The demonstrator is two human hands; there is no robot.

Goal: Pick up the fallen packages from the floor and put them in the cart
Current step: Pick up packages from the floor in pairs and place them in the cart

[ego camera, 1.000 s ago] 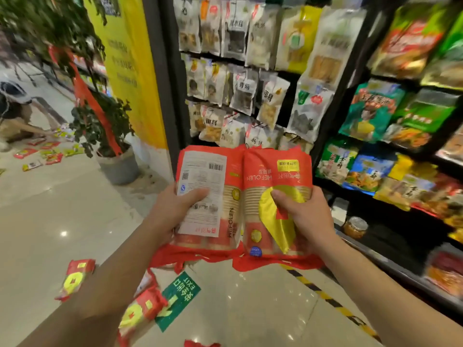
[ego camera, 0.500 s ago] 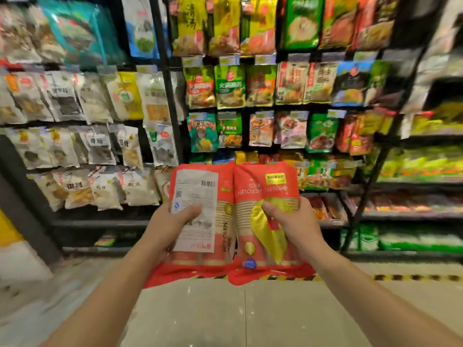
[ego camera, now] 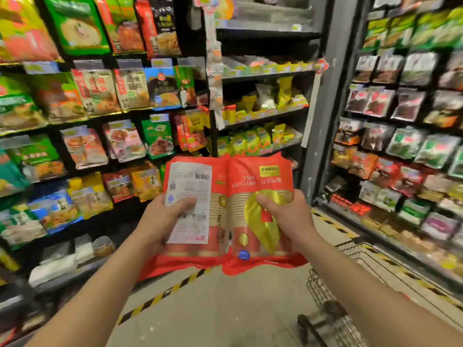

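Observation:
Two red packages are held side by side at chest height. The left package (ego camera: pixel 200 176) shows its back with a white label and barcode; my left hand (ego camera: pixel 160 219) grips it from the left, thumb across the label. The right package (ego camera: pixel 265 186) shows a yellow emblem; my right hand (ego camera: pixel 288 216) grips it from the right, thumb on the emblem. A wire shopping cart (ego camera: pixel 333 301) stands low at the right, below and to the right of the packages, partly hidden by my right forearm.
Stocked shelves (ego camera: pixel 100 146) of snack bags fill the left and centre. More shelves (ego camera: pixel 406 136) line the right. A grey pillar (ego camera: pixel 323 121) stands between them. Yellow-black hazard tape (ego camera: pixel 160 294) runs along the floor by the shelf bases.
My view has swung to the right along the shelves, and the wire cart has come into sight at the lower right. Both hands keep the same grip on the two packages.

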